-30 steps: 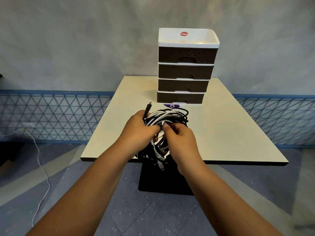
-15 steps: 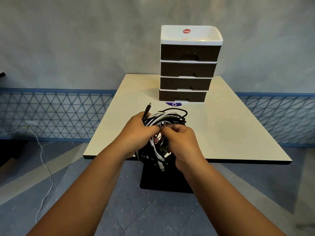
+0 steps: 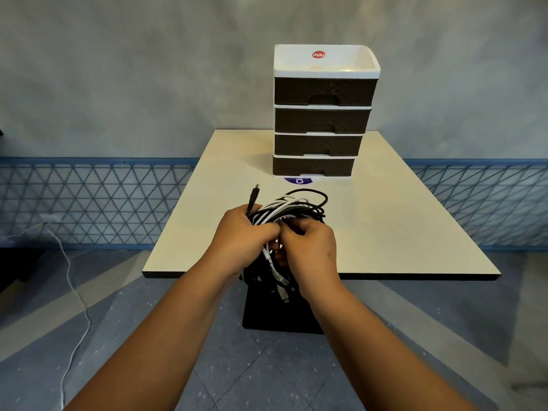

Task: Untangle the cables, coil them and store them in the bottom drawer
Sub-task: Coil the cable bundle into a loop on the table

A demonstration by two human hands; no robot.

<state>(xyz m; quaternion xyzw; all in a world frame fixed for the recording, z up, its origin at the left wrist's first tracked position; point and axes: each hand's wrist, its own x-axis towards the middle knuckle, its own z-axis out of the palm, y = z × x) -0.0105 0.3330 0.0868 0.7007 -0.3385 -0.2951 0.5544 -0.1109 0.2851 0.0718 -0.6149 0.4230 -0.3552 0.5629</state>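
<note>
**Both hands in the cable tangle at the counter's near edge**

Two bare forearms reach forward from the bottom of the view and meet over the near edge of the counter point(image 3: 400, 232). The left hand point(image 3: 241, 237) is curled round one side of the tangled cables point(image 3: 292, 207), gripping a bunch of black and white strands; a black plug end point(image 3: 254, 194) sticks up just above its knuckles. The right hand point(image 3: 311, 247) sits right beside it, touching it at the fingers, with its fingertips curled into the bundle and pinching strands near the middle. Which single cable it holds cannot be told.

The tangle is lifted at the counter's front edge. Loops of black and white cable arch over the counter top beyond the hands, and loose ends with white connectors point(image 3: 281, 287) hang down below the hands, in front of the counter's dark pedestal base point(image 3: 267, 315).

Further back on the counter stands a drawer unit point(image 3: 321, 114) of four dark drawers in a white frame, with a red sticker in its top tray. All four look pushed in, the bottom drawer point(image 3: 311, 167) included. A purple label point(image 3: 298, 180) lies on the counter just before it.

On the floor to the left, a thin white cord point(image 3: 77, 295) trails from the wall.
</note>
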